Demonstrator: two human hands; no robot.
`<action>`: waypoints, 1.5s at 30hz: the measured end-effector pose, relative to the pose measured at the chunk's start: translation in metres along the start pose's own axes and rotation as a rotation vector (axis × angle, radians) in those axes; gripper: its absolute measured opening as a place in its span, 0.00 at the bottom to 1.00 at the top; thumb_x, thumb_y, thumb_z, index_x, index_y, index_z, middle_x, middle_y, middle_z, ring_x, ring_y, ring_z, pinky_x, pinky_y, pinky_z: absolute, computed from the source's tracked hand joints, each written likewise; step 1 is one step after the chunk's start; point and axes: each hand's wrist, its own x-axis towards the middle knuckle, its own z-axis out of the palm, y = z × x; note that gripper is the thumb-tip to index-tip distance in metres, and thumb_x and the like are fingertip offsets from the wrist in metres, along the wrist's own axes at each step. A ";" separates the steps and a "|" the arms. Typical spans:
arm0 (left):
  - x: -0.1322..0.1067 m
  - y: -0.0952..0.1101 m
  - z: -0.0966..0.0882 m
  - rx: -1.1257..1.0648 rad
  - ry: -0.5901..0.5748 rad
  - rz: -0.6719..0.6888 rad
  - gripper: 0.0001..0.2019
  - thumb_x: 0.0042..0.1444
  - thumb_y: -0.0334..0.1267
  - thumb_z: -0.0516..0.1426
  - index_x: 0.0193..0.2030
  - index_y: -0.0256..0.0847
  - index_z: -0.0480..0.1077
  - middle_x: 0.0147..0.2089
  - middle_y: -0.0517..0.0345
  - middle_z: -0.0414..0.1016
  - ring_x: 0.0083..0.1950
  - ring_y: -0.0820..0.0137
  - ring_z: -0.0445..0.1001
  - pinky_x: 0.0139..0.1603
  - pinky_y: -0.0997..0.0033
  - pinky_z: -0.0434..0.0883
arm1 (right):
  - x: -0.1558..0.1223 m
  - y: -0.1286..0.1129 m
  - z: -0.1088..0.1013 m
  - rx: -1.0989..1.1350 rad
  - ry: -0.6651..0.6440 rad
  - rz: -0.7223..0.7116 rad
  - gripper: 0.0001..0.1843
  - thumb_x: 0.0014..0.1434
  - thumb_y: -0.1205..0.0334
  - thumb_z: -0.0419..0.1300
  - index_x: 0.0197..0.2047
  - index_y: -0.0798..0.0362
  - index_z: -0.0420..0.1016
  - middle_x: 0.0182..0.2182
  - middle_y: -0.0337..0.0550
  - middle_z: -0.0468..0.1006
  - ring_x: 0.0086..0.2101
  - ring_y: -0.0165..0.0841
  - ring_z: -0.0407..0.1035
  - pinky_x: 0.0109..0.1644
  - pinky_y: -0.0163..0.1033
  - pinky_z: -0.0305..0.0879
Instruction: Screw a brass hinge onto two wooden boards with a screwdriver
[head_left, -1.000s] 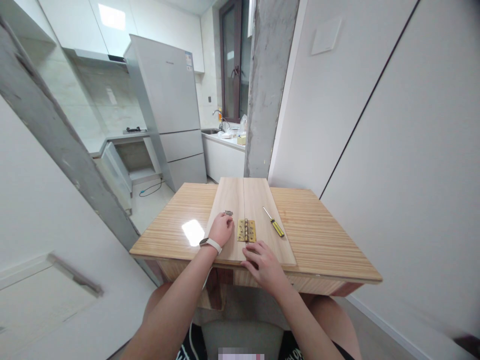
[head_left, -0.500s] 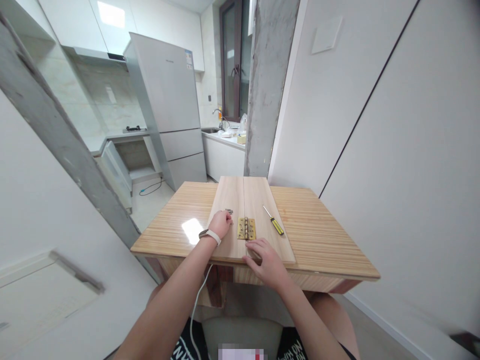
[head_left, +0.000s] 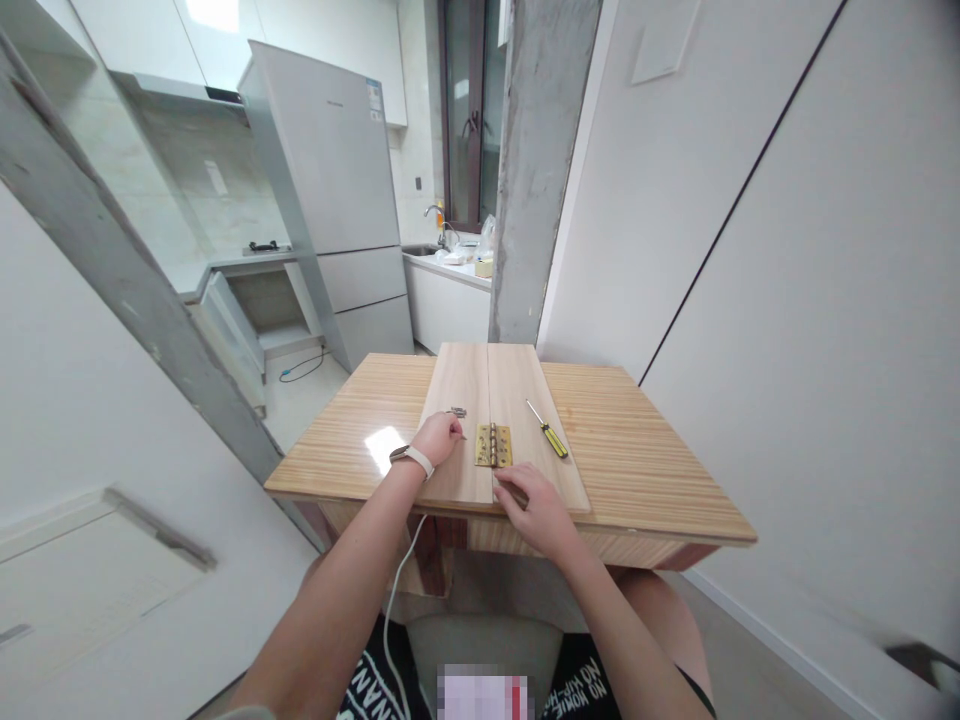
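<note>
A brass hinge point(head_left: 493, 446) lies unfolded across the seam between two pale wooden boards point(head_left: 457, 375). My left hand point(head_left: 436, 440), with a white band on its wrist, is closed in a pinch just left of the hinge. A small screw point(head_left: 463, 437) pokes out from its fingertips. Beyond that hand, a little pile of screws point(head_left: 457, 411) rests on the left board. My right hand point(head_left: 536, 508) hovers at the near end of the hinge, fingers curved and thumb apart, holding nothing. A yellow and black screwdriver point(head_left: 547, 430) lies on the right board.
The boards lie on a wood-grain table point(head_left: 645, 460). A white cable point(head_left: 397, 590) hangs below its front edge. Behind stand a grey fridge point(head_left: 330, 170) and a sink counter point(head_left: 450, 295). A white wall point(head_left: 787, 300) rises to the right.
The view has tilted slightly downward. My left hand's fingertips have turned a little, so the small screw shows more clearly. My right hand's thumb and fingers have drawn slightly closer together near the hinge.
</note>
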 end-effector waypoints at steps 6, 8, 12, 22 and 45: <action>-0.005 0.006 0.005 -0.003 0.059 -0.003 0.07 0.63 0.25 0.56 0.38 0.40 0.74 0.38 0.52 0.79 0.41 0.65 0.77 0.46 0.66 0.72 | 0.000 0.001 0.000 0.000 0.001 -0.001 0.10 0.69 0.60 0.58 0.50 0.50 0.79 0.45 0.49 0.81 0.47 0.41 0.73 0.55 0.50 0.71; -0.006 0.008 0.006 -0.066 0.103 -0.017 0.07 0.66 0.28 0.55 0.41 0.42 0.73 0.38 0.55 0.80 0.39 0.67 0.77 0.44 0.68 0.72 | 0.000 0.001 0.000 -0.003 -0.001 -0.001 0.10 0.69 0.61 0.58 0.50 0.50 0.79 0.45 0.49 0.81 0.47 0.41 0.73 0.55 0.50 0.71; -0.002 0.011 0.010 -0.253 0.173 -0.106 0.05 0.65 0.30 0.57 0.39 0.41 0.74 0.39 0.56 0.82 0.39 0.69 0.78 0.42 0.70 0.72 | 0.000 0.001 0.000 -0.012 0.000 0.002 0.10 0.68 0.61 0.59 0.50 0.49 0.79 0.44 0.49 0.80 0.47 0.41 0.72 0.55 0.49 0.71; 0.014 0.028 0.021 -0.432 0.189 -0.073 0.08 0.58 0.23 0.60 0.39 0.39 0.75 0.39 0.55 0.82 0.39 0.71 0.79 0.45 0.70 0.77 | 0.001 -0.002 -0.001 -0.008 -0.010 0.010 0.11 0.68 0.61 0.59 0.50 0.49 0.79 0.44 0.49 0.81 0.47 0.42 0.73 0.54 0.50 0.71; 0.025 0.026 0.038 -0.226 0.114 0.170 0.14 0.57 0.19 0.56 0.41 0.40 0.77 0.40 0.55 0.82 0.41 0.69 0.79 0.48 0.69 0.75 | 0.000 0.000 -0.002 0.030 -0.012 0.031 0.10 0.65 0.63 0.61 0.49 0.49 0.79 0.45 0.49 0.80 0.48 0.42 0.72 0.55 0.50 0.70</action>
